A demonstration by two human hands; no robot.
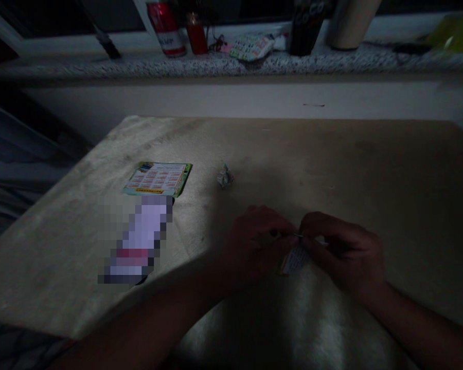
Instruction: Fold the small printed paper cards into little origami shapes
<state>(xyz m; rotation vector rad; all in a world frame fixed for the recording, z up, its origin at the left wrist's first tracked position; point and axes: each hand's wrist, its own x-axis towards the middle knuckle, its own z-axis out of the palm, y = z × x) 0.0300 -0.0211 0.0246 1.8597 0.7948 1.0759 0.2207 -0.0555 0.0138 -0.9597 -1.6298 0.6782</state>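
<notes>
Close together over the right half of the table, my left hand [260,236] and my right hand [343,252] pinch a small piece of printed paper [296,258]. Thumbs and forefingers of both hands meet at its upper edge. Text and a yellowish border show on the part that hangs below the fingers; the rest is hidden by them. Beyond my left hand lies a small crumpled piece of printed paper [224,177]. Dim light blurs the fine detail at the fingertips.
To the left, a printed card [158,178] with green edges lies above a lit phone [142,236] with a pixelated screen. Along the speckled windowsill [208,64] stand a red can [166,28], a small red bottle [196,35], a crumpled printed packet [251,47] and a dark cup [305,28].
</notes>
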